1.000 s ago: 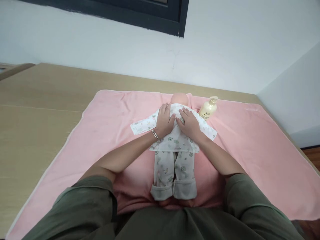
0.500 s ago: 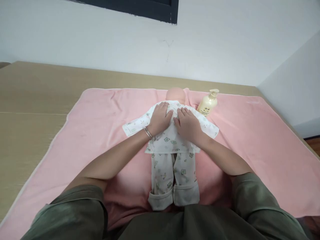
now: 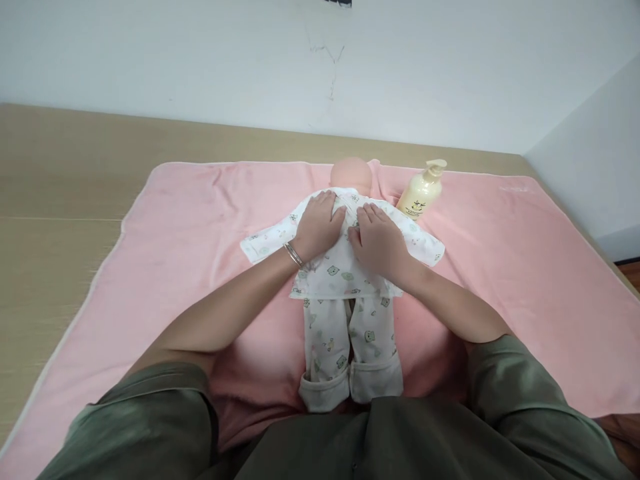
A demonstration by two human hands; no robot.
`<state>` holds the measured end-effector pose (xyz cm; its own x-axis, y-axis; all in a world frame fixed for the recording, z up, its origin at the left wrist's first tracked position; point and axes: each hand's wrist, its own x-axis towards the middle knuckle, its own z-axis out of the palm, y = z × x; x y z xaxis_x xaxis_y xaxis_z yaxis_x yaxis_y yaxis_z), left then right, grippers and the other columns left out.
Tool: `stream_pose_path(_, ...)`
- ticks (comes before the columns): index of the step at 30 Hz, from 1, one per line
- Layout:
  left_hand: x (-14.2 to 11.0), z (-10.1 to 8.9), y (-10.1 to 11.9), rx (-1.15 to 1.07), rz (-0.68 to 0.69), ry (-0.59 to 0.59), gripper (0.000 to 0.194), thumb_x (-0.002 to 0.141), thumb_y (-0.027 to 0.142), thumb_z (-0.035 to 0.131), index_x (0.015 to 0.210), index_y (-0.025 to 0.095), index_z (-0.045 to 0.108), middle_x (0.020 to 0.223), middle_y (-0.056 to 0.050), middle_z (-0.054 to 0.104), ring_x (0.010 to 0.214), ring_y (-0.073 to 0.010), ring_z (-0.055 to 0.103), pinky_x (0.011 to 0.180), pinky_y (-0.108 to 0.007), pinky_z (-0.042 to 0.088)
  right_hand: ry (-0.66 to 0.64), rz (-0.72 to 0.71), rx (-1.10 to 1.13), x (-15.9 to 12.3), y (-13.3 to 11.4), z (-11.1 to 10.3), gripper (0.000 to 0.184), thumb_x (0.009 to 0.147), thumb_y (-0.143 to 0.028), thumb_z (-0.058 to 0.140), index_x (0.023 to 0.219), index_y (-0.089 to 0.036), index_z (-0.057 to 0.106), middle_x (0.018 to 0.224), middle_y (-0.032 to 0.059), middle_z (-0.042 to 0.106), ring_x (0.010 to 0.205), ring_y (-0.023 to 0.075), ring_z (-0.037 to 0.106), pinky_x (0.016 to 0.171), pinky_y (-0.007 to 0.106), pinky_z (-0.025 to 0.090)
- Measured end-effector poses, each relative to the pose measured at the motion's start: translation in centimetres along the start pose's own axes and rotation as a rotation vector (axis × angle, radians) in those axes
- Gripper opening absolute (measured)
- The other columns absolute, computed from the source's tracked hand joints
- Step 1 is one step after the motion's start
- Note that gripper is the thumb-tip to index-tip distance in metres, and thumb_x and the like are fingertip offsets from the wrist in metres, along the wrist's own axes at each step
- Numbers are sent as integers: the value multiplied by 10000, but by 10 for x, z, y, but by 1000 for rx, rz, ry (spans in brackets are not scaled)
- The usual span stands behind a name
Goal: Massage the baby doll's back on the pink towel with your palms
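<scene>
A baby doll (image 3: pixel 351 175) lies on the pink blanket (image 3: pixel 195 220), its bald head at the far end and no face showing. It wears a white printed top (image 3: pixel 345 280) with long sleeves spread to both sides, and matching trousers (image 3: pixel 327 337) with turned-up ends. My left hand (image 3: pixel 320 227) rests flat on the upper left of the top, fingers stretched toward the head. On the upper right lies my right hand (image 3: pixel 379 240), also flat, its thumb near the left one. Both are open and touch the fabric, apart from each other.
A pale yellow pump bottle (image 3: pixel 420 193) lies tilted on the blanket just beyond the doll's right sleeve. Beneath the blanket is a wooden tabletop (image 3: pixel 60 180). A white wall (image 3: pixel 225 67) rises behind it, with another wall at the right.
The camera view has tipped downward and closer, so the dark frame on the wall has mostly left the picture. Both hands keep about the same place on the top.
</scene>
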<state>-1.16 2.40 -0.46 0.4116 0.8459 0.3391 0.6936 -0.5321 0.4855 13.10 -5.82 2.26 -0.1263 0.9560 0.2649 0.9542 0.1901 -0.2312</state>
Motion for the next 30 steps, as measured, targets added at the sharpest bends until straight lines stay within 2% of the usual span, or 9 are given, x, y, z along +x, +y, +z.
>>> stream_pose_path(3,-10,1,9,62,47,56,514,970,333,299,1299,23,542,1370,-238,578,1356,-329,491,1187,-523,352,-59,29,38,8,5,-3,555,986,-334,324,1382,4,515,1463,225,520,1425,326,429,1205,510,329)
stream_pose_path(6,-25,0,25,100,84,77,517,976,302,292,1307,-12,536,1376,-261,565,1370,-343,480,1189,-516,356,-126,87,75,25,21,-1,632,989,-407,352,1440,29,428,1535,240,419,1472,347,347,1225,520,281)
stream_pose_path(9,-32,-2,31,81,86,80,499,970,278,306,1316,3,536,1425,-250,530,1398,-337,454,1199,-518,351,-129,87,82,35,31,4,683,980,-455,385,1449,40,407,1550,248,389,1480,360,323,1236,507,250)
stream_pose_path(13,-21,-3,18,15,66,41,502,951,313,366,1342,43,526,1446,-226,522,1413,-337,434,1207,-542,331,-52,51,71,31,30,9,647,983,-440,355,1442,10,429,1513,238,453,1448,358,379,1211,542,281)
stream_pose_path(19,-4,-1,-3,-46,11,5,534,934,417,413,1336,93,548,1425,-174,560,1364,-313,489,1200,-489,354,-9,-13,26,8,7,6,594,988,-303,267,1438,51,425,1510,252,449,1456,343,373,1223,530,278)
stream_pose_path(24,-7,-1,4,6,-21,11,555,941,389,386,1343,38,535,1439,-211,536,1383,-329,467,1204,-502,334,-20,-29,54,10,9,5,564,975,-288,313,1428,12,465,1500,209,482,1456,308,387,1235,490,280)
stream_pose_path(30,-10,-4,11,11,-55,9,543,951,385,371,1364,76,540,1457,-161,538,1394,-287,462,1212,-453,327,-65,-42,104,28,29,11,650,990,-420,349,1478,7,392,1553,210,406,1487,323,327,1244,509,250)
